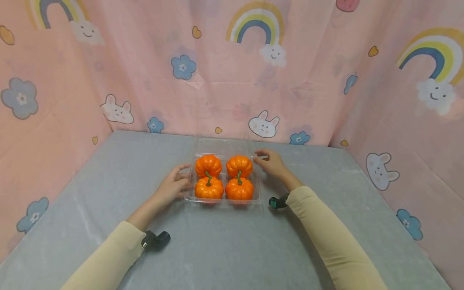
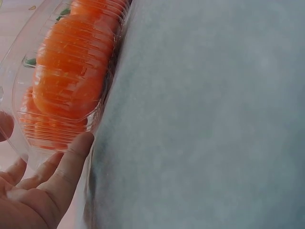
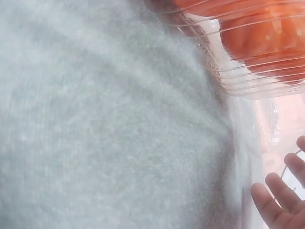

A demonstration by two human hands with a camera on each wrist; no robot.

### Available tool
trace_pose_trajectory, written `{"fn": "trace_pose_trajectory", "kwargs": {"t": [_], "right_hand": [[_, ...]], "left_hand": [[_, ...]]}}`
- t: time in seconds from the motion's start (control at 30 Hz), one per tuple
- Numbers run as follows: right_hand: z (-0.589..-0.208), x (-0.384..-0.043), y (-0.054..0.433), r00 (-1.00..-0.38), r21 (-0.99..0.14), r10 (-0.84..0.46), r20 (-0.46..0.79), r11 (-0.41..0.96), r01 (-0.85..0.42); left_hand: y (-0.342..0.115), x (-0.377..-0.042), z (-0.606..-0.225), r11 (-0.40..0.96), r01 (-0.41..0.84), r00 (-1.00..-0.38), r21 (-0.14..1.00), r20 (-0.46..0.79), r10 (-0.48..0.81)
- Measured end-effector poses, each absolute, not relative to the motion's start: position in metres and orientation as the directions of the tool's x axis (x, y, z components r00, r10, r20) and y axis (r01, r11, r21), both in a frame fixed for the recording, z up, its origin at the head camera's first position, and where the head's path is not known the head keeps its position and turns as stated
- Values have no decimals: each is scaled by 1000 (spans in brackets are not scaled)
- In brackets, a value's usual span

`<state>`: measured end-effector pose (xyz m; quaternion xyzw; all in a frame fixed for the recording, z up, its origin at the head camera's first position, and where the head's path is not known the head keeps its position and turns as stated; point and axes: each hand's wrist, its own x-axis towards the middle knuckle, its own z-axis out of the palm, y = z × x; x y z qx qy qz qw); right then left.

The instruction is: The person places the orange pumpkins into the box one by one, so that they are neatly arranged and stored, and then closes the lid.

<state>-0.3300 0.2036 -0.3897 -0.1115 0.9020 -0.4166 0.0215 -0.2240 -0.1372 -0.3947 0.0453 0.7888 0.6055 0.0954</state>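
A clear plastic clamshell box sits on the table with its lid raised at the back. Several small orange pumpkins with green stems fill its base in two rows. My left hand is at the box's left side, fingers spread and fairly straight; in the left wrist view its fingertips are right at the ribbed wall. Near the back right corner, by the lid's hinge, is my right hand with loosely bent fingers. The right wrist view shows those fingers apart from the ribbed wall, holding nothing.
A grey cloth-like surface covers the table. Pink curtains printed with rainbows, rabbits and flowers stand around its back and sides. Black wrist cameras hang below both sleeves, close to the tabletop.
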Motion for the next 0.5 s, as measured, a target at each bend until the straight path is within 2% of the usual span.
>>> {"fn": "trace_pose_trajectory", "kwargs": {"t": [0.5], "right_hand": [[-392, -326, 202, -979, -816, -177, 100, 549, -183]], "left_hand": [[-137, -227, -399, 221, -59, -979, 973, -100, 179]]}}
